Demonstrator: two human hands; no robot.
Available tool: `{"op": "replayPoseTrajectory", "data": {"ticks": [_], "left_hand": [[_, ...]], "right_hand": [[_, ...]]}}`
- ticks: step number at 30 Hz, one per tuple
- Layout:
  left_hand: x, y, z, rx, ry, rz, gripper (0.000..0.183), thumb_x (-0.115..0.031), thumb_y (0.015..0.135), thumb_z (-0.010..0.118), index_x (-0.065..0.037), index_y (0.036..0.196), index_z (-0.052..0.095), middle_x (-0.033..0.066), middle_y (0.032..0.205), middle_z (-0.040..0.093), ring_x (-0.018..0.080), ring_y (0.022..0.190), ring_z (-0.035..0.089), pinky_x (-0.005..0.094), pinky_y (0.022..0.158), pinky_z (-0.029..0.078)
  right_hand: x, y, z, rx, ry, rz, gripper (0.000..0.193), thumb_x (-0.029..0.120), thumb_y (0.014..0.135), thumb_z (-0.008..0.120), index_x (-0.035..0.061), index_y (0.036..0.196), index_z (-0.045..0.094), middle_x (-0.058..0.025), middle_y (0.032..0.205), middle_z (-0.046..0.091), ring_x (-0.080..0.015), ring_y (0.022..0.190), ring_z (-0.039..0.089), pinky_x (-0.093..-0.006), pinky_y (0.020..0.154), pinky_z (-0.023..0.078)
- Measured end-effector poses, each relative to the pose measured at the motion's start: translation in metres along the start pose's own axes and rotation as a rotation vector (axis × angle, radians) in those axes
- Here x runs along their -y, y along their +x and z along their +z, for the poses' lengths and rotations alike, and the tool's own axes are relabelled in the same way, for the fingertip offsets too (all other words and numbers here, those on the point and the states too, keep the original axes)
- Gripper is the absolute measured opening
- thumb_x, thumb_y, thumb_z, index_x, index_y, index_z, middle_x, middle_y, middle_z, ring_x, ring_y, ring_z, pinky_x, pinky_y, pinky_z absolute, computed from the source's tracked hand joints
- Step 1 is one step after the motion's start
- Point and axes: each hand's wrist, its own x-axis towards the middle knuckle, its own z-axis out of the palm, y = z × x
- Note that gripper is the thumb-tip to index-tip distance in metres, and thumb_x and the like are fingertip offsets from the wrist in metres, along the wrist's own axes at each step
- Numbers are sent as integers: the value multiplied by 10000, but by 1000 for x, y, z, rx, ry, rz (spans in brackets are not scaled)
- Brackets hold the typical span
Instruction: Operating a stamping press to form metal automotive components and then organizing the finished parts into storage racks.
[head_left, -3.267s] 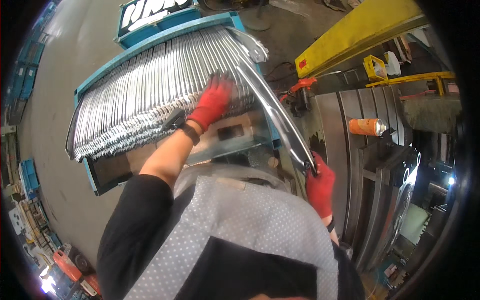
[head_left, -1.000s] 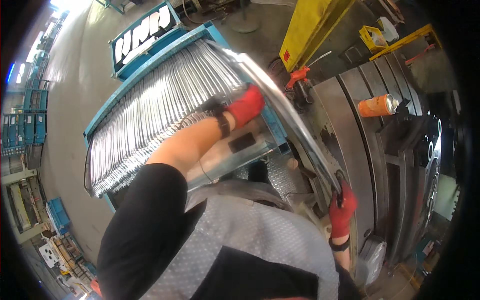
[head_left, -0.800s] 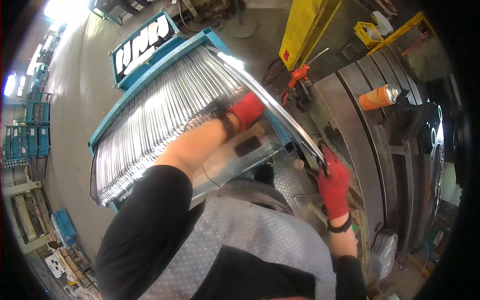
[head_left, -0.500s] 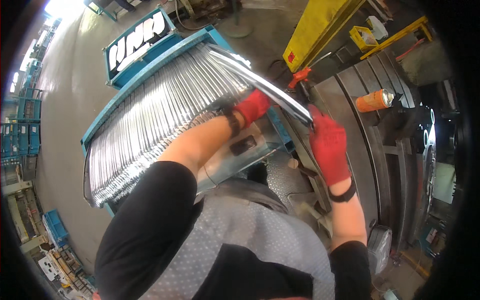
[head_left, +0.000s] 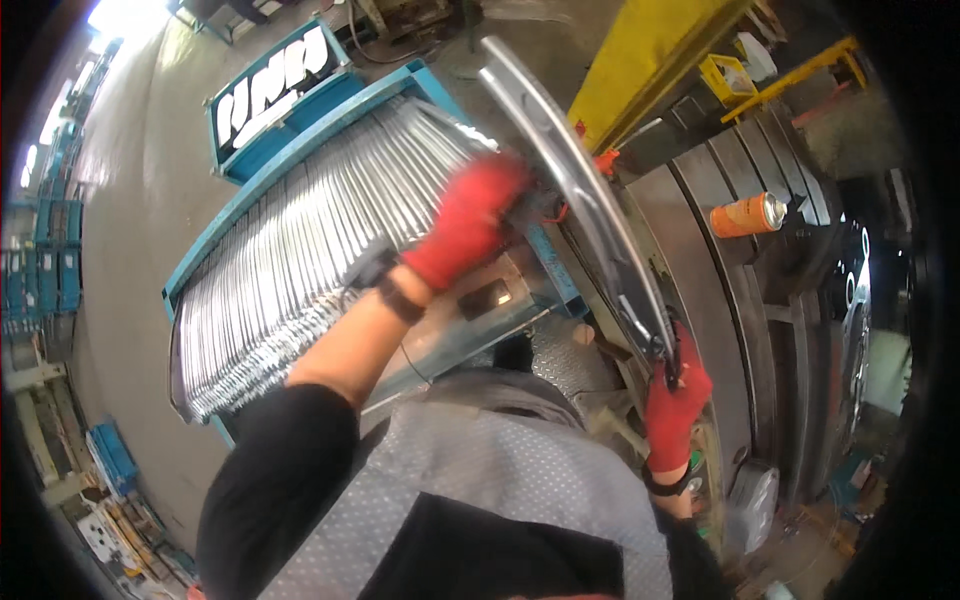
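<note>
A long, curved, shiny metal strip (head_left: 580,190) slants up and away from my right hand (head_left: 680,400), whose red-gloved fingers are closed round its near end. My left hand (head_left: 465,225), also in a red glove, is over the near right corner of a stack of similar metal strips (head_left: 310,220), left of the lifted one. Motion smears its fingers, so their grip cannot be made out. Something dark shows beside these fingertips. The stack lies in a blue metal rack (head_left: 290,165), its strips packed side by side.
A second blue bin (head_left: 232,165) with pale parts stands behind the rack. To the right, an orange spray can (head_left: 748,215) lies on a grooved metal bench (head_left: 690,235). A yellow post (head_left: 640,70) rises behind the strip; a yellow box (head_left: 727,78) is farther right.
The strip has swung up off the stack's right end and moved right. My right hand has come nearer with its end; my left hand has moved left and nearer, off the strip.
</note>
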Motion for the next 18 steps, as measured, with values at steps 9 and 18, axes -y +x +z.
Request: {"op": "replayPoseTrajectory", "data": {"ticks": [9, 18], "left_hand": [[109, 37, 6, 177, 117, -304, 454, -442, 718, 681, -24, 894, 655, 141, 947, 639, 327, 956, 559, 388, 888, 422], [88, 34, 46, 612, 242, -67, 417, -446, 820, 575, -45, 721, 630, 169, 771, 610, 369, 787, 569, 429, 728, 444]], "right_hand": [[-32, 15, 10, -11, 17, 80, 435, -66, 725, 589, 27, 1148, 564, -215, 1048, 610, -356, 949, 608, -359, 811, 475], [-74, 4, 44, 58, 123, 114, 433, -47, 745, 587, 41, 1167, 554, -183, 1099, 596, -352, 982, 590, -348, 830, 473]]}}
